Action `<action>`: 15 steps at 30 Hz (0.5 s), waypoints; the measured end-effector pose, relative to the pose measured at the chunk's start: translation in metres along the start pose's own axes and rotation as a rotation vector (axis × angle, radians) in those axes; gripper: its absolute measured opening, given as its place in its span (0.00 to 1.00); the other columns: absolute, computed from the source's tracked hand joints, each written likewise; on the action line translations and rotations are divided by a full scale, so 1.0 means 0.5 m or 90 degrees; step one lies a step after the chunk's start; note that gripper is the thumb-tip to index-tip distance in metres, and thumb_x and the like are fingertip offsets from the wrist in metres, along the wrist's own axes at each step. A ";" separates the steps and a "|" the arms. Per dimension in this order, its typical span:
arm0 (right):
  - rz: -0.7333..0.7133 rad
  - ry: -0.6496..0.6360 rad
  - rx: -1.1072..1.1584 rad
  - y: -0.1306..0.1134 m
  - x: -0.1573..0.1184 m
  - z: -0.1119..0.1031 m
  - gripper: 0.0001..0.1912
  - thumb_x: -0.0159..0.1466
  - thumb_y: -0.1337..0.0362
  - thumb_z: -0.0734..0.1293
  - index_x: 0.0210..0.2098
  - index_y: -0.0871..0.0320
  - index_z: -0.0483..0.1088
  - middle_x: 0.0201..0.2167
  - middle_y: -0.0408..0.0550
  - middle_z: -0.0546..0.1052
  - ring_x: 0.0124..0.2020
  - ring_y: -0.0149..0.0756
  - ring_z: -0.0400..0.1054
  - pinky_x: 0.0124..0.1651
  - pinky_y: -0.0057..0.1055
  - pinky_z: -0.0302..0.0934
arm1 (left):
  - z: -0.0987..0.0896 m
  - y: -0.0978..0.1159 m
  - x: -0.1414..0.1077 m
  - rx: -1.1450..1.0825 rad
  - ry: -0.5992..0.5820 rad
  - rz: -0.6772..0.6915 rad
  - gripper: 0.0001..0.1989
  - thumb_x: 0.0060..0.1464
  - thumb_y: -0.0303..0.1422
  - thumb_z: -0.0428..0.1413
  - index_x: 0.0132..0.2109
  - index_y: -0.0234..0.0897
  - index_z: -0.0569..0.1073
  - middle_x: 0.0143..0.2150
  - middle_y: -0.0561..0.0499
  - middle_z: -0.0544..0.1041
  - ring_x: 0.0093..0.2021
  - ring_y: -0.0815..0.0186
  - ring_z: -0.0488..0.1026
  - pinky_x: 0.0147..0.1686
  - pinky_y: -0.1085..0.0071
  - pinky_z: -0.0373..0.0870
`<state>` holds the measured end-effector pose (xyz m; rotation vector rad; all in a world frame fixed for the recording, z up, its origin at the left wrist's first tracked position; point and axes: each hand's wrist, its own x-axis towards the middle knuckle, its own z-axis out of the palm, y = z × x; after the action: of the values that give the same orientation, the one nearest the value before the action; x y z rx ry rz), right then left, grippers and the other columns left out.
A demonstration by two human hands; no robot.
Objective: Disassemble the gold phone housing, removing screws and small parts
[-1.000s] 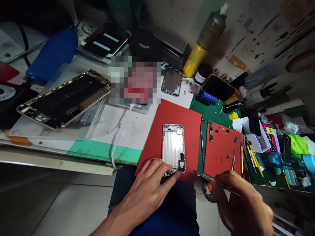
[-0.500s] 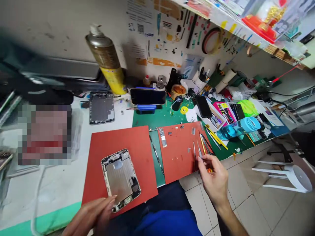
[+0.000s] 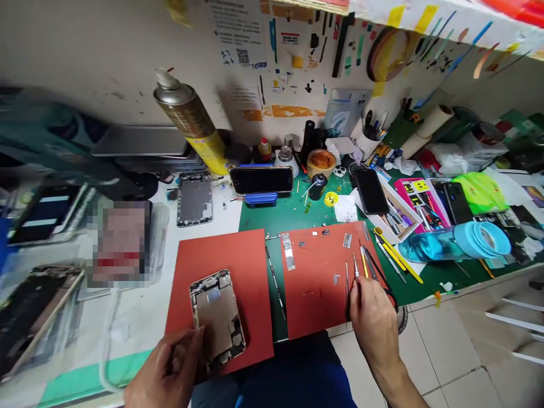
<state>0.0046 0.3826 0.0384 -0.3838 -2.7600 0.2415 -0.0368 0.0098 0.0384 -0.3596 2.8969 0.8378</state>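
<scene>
An opened phone (image 3: pixel 221 323), its back housing with metal plate and small parts showing, lies on the left red mat (image 3: pixel 250 266). My left hand (image 3: pixel 170 362) is at its lower left edge, fingers curled and the thumb and forefinger closed against the rim. My right hand (image 3: pixel 374 311) is over the right edge of the other red mat (image 3: pixel 314 306), fingertips pinched around a slim screwdriver (image 3: pixel 356 265) with a silver shaft. Its handle is hidden by the hand. Tweezers (image 3: pixel 347 294) and several thin tools, one with a gold shaft (image 3: pixel 364 262), lie beside those fingers.
A spudger-like rod (image 3: pixel 276 283) lies between the mats. Small metal parts (image 3: pixel 288 252) rest on the right mat. Behind are a phone on a blue stand (image 3: pixel 261 180), a spray can (image 3: pixel 191 122) and a tool box (image 3: pixel 393 212). A blue bottle (image 3: pixel 459 241) lies at the right.
The view has shifted, so the bench appears closer. My right hand has come down onto the tools and closed around the screwdriver. My left fingers are more curled at the phone's edge.
</scene>
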 end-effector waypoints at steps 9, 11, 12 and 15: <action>-0.097 0.002 0.238 -0.077 0.029 -0.047 0.07 0.78 0.66 0.64 0.48 0.58 0.75 0.38 0.48 0.80 0.38 0.38 0.77 0.45 0.35 0.69 | -0.003 0.027 -0.004 -0.059 0.044 0.000 0.23 0.63 0.55 0.57 0.51 0.41 0.77 0.44 0.48 0.85 0.41 0.57 0.84 0.39 0.67 0.77; -0.113 -0.031 0.265 -0.117 0.031 -0.039 0.09 0.79 0.66 0.63 0.46 0.57 0.75 0.36 0.47 0.79 0.35 0.36 0.77 0.41 0.33 0.69 | -0.009 0.025 0.012 -0.058 0.052 0.046 0.24 0.64 0.54 0.57 0.55 0.41 0.77 0.45 0.47 0.84 0.42 0.58 0.83 0.41 0.66 0.78; -0.116 -0.038 0.261 -0.138 0.032 -0.031 0.10 0.79 0.65 0.62 0.46 0.58 0.76 0.35 0.46 0.79 0.33 0.36 0.76 0.39 0.33 0.68 | -0.011 0.024 0.023 -0.051 0.060 0.069 0.24 0.65 0.52 0.56 0.56 0.40 0.77 0.45 0.47 0.83 0.43 0.58 0.82 0.42 0.66 0.77; -0.105 -0.031 0.197 -0.188 0.043 -0.001 0.16 0.80 0.60 0.60 0.46 0.61 0.76 0.33 0.49 0.78 0.30 0.38 0.75 0.33 0.34 0.66 | -0.010 0.027 0.054 -0.030 0.065 0.113 0.23 0.67 0.48 0.54 0.60 0.41 0.75 0.44 0.48 0.81 0.42 0.59 0.80 0.42 0.65 0.76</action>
<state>-0.0368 0.2997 0.0653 -0.0717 -2.7203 0.6308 -0.0664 0.0127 0.0450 -0.1553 3.0424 0.9409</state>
